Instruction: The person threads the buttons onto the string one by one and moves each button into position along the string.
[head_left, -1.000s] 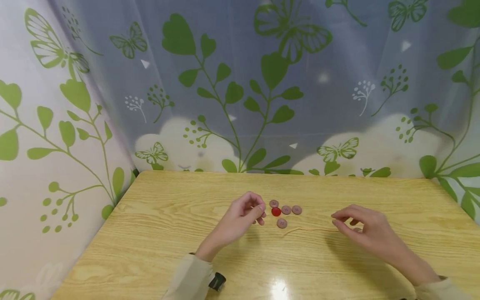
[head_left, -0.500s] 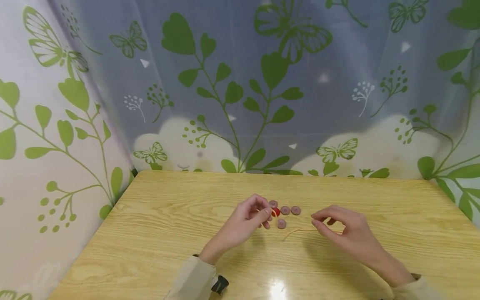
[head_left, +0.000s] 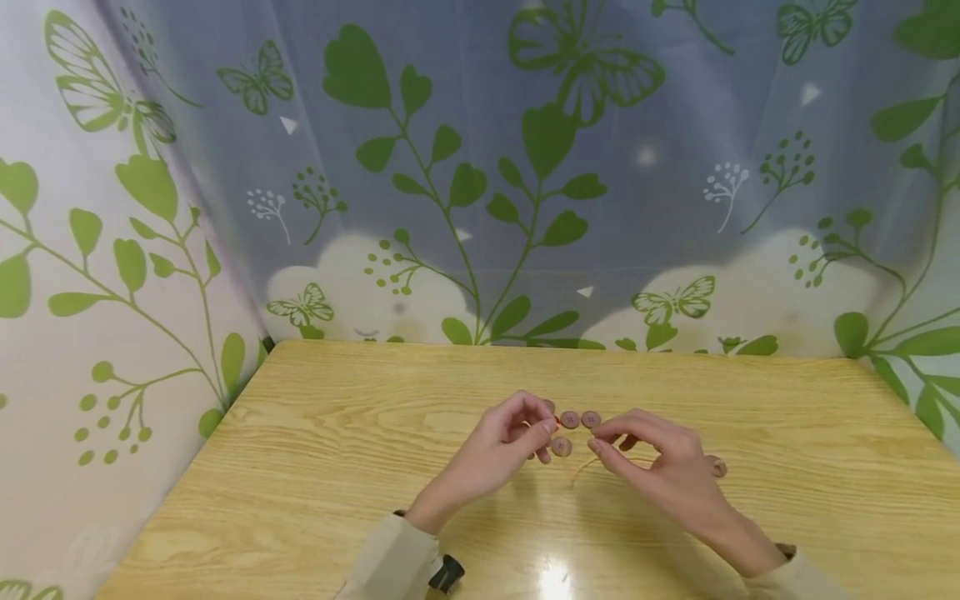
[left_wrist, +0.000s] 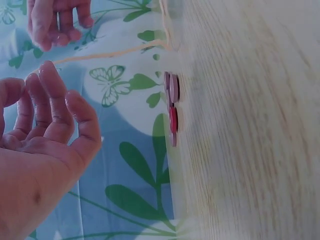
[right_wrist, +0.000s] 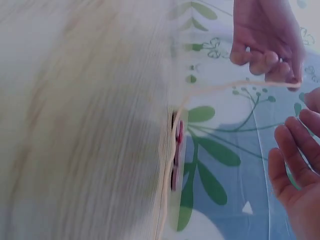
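Nearest the camera, two pale sleeves came in from the bottom edge of the head view, a small black wrist unit (head_left: 447,573) strapped at the left cuff. Above them, the left hand (head_left: 501,446) hovered over the wooden table (head_left: 315,467) with its fingers loosely curled, thumb and fingertips drawn close together; the left wrist view showed that palm bare, the fingers bent and gripping nothing. The right hand (head_left: 660,475) sat just beside it, fingertips almost meeting the left's, and pinched a thin yellowish thread (head_left: 579,468) between thumb and forefinger. In the right wrist view the thread (right_wrist: 235,87) ran taut from those pinched fingers down to the table edge and along it. One dusty-pink button (head_left: 718,467) lay on the table just behind the right hand, touching or nearly touching its far side.

Between the two sets of fingertips lay another pink button (head_left: 561,447). A little farther back, a pair of pink buttons (head_left: 581,419) sat side by side. The red button (left_wrist: 173,119) was hidden behind the left fingers in the head view but showed edge-on in the left wrist view, next to the pink ones.

Beyond the table's far edge hung a curtain (head_left: 480,167) printed with green leaves and butterflies, wrapping round the left side as well.
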